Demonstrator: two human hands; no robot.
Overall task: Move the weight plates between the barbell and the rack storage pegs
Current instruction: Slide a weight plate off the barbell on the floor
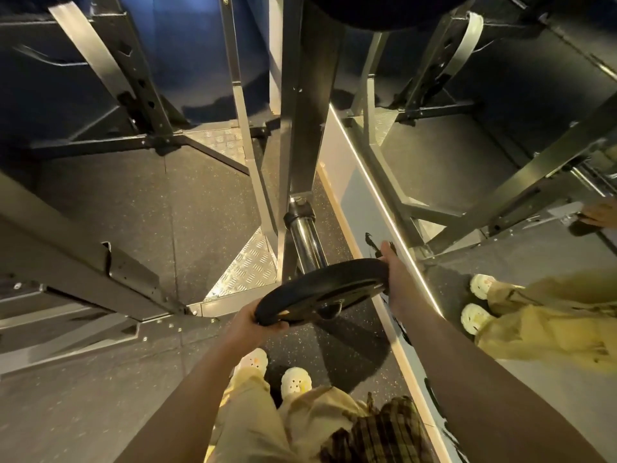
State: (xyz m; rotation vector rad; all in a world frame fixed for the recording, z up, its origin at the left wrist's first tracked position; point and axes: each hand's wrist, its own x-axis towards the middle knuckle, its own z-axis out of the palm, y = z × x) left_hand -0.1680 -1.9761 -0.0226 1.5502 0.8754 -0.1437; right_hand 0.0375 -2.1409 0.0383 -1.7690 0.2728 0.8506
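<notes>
A black weight plate (320,290) hangs at the outer end of a chrome storage peg (305,238) that sticks out from the rack's upright post (309,128). My left hand (248,324) grips the plate's near-left rim with curled fingers. On the far-right rim my right hand (394,272) holds it, fingers wrapped over the edge. The plate is tilted, with its face toward me. Whether its centre hole still sits on the peg is hidden. A large dark plate (384,11) shows at the top edge.
Grey rack legs and cross-members (100,259) spread over the speckled rubber floor (150,202) to the left. A wall mirror (500,162) on the right, its frame (384,202) close to my right hand, reflects the rack and my legs. My feet (277,372) stand below the plate.
</notes>
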